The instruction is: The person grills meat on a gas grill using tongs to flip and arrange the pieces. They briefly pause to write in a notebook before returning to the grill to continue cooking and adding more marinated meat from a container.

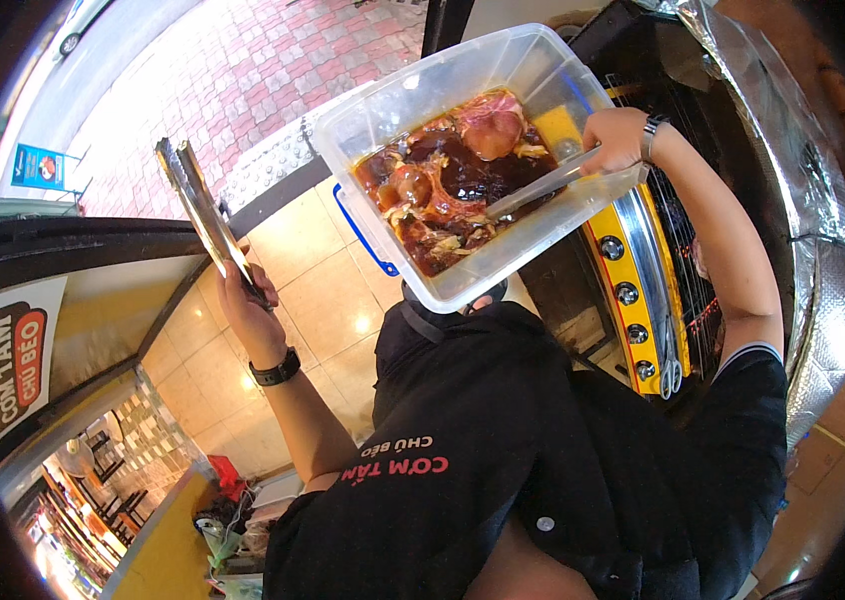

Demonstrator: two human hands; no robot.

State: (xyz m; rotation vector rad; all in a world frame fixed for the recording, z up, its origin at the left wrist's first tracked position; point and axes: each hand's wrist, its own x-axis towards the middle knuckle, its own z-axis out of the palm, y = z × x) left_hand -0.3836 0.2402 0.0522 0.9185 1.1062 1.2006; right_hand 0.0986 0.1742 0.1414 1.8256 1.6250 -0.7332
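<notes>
My left hand [246, 300] grips a pair of metal tongs [209, 214] by the lower end, their tips pointing up and away from me over the floor. In front of me is a clear plastic storage box [460, 289] with a blue side latch [364, 232]. Raw marinated meat [494, 131] lies in dark brown sauce [475, 172] inside it. At the box's right side, my right hand [617, 139] is closed on the translucent handle [542, 184] of a utensil reaching down into the sauce. The utensil's end is hidden. What supports the box cannot be seen.
At my right stands a grill with a yellow front panel [621, 259], several knobs and a wire grate [681, 247] with red glow beneath. Scissors [668, 367] rest along its front edge. Foil sheeting [827, 300] lines its far side. A glass-fronted sign panel [17, 352] stands at left.
</notes>
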